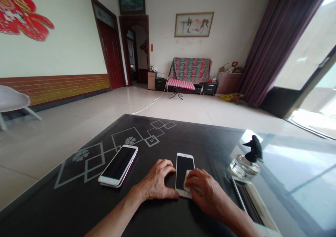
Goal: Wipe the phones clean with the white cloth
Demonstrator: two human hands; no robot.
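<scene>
A white smartphone (pixel 181 174) with a dark screen lies face up on the black table in front of me. My left hand (pixel 157 181) rests at its left side, fingers and thumb spread, with the fingertips and thumb tip at the phone's edge. Bunched under the fingers of my right hand (pixel 203 186) is a white wipe (pixel 187 181), pressed on the lower right of the screen. Most of the wipe is hidden by that hand.
To the left lie stacked smartphones (pixel 118 167). On the right stands a clear spray bottle (pixel 245 165) with a black trigger head, beside a tablet-like device (pixel 254 205) partly behind my right forearm. The glossy table (pixel 204 135) has its far edge ahead; a white chair (pixel 13 100) is left.
</scene>
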